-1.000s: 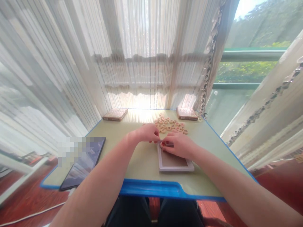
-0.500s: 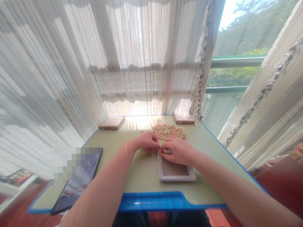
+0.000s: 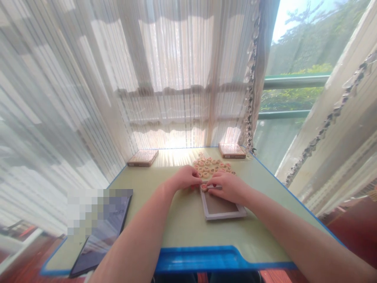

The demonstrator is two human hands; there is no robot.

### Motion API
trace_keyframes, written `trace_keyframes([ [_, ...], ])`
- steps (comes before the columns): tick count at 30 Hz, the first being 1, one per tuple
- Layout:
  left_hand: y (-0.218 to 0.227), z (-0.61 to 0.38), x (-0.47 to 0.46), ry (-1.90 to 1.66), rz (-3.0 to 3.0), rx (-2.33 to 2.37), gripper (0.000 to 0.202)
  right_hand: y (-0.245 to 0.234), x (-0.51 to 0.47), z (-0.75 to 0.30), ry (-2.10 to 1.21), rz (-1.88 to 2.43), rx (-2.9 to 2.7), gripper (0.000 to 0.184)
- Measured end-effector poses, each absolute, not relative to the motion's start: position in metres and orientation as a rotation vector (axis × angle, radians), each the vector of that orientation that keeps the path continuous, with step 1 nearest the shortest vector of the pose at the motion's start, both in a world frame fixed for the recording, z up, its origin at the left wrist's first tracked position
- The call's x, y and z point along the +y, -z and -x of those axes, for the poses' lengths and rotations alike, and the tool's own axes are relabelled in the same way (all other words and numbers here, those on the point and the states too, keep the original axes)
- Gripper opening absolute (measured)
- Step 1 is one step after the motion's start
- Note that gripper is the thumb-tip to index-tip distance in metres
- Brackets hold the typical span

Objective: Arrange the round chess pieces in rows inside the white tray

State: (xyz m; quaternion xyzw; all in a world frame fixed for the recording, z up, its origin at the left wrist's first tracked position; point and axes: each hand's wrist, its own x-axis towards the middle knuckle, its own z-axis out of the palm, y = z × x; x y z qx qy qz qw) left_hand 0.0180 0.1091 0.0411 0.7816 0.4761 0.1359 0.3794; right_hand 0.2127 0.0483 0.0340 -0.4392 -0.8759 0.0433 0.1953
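Observation:
A shallow white-framed tray (image 3: 224, 214) with a brown bottom lies on the green table (image 3: 182, 220). My left hand (image 3: 185, 179) and my right hand (image 3: 228, 186) meet at the tray's far left corner, fingers curled together. A round wooden game piece (image 3: 204, 187) with a red mark sits in that corner, between the fingertips. Behind the hands lies a heap of several similar wooden pieces (image 3: 212, 166). What each hand's fingers pinch is too small to make out.
Two flat wooden boxes rest at the table's far edge, one on the left (image 3: 143, 157) and one on the right (image 3: 231, 150). A dark tablet (image 3: 103, 232) lies at the near left. Sheer curtains (image 3: 165, 78) hang behind; a blue lip (image 3: 200, 259) edges the table's front.
The camera has shifted a little, so the table sits lower in view. Both hands stay at the tray's far left corner with only small finger movement.

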Motion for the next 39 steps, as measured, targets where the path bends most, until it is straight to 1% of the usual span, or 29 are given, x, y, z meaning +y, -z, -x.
trace_keyframes([
  [11,-0.032,-0.019,0.114,-0.394,-2.122,1.182,0.018,-0.031,0.052,-0.210,-0.051,1.246,-2.430,0.019],
  [13,-0.031,-0.020,0.116,-0.461,-2.243,1.252,0.021,-0.032,0.052,-0.212,-0.038,1.252,-2.402,0.020],
  [16,-0.029,-0.023,0.122,-0.675,-2.497,1.397,0.024,-0.037,0.052,-0.213,0.008,1.287,-2.343,0.022],
  [18,-0.026,-0.027,0.128,-0.745,-2.642,1.371,0.030,-0.040,0.053,-0.214,0.038,1.324,-2.303,0.023],
  [21,-0.018,-0.032,0.137,-0.636,-2.789,1.222,0.038,-0.041,0.055,-0.216,0.054,1.384,-2.293,0.023],
  [24,-0.014,-0.033,0.142,-0.509,-2.827,1.162,0.041,-0.038,0.057,-0.219,0.049,1.433,-2.323,0.020],
  [30,-0.021,-0.030,0.131,-0.534,-2.769,1.534,0.036,-0.029,0.062,-0.220,0.063,1.395,-2.378,0.020],
  [35,-0.023,-0.031,0.129,-0.507,-2.749,1.582,0.030,-0.030,0.060,-0.219,0.029,1.395,-2.378,0.020],
  [39,-0.022,-0.030,0.135,-0.501,-2.659,1.612,0.030,-0.031,0.060,-0.222,-0.010,1.419,-2.377,0.021],
])
